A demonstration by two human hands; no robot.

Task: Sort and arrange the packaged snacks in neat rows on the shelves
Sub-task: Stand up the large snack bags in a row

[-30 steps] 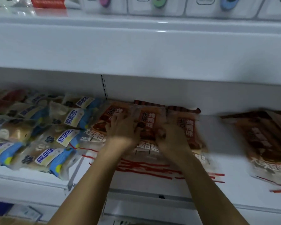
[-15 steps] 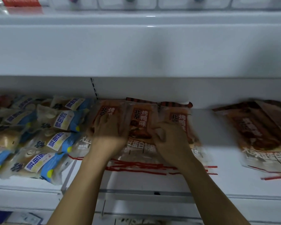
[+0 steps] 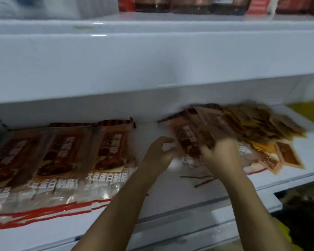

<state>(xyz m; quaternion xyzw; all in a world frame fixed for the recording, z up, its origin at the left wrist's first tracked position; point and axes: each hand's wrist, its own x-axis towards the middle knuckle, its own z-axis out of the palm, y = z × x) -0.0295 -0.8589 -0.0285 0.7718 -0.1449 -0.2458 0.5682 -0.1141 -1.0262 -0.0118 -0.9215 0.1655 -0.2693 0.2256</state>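
Both forearms reach up from the bottom edge onto the white shelf point(image 3: 179, 192). Left hand point(image 3: 157, 153): fingers loosely curled, holding nothing, grip free, hovering over bare shelf just left of the loose pile. Right hand point(image 3: 220, 153): blurred, fingers wrapped over the lower part of 1 brown snack pack point(image 3: 186, 140), so that grip is closed on the pack.

Held pack: orange-brown film, dark food photo, white characters, clear lower section. Long axis runs front to back, top end tilted away and slightly left.

Left of the hands: row of 3 matching packs point(image 3: 62, 160) lying flat, side by side, edges overlapping, long axes front to back, red-edged clear ends toward the shelf front, tops near the back wall.

Further right and back: messy heap of brown and yellow packs point(image 3: 257, 131), pointing in mixed directions.

Above: upper shelf point(image 3: 152, 57), blurred items on top.
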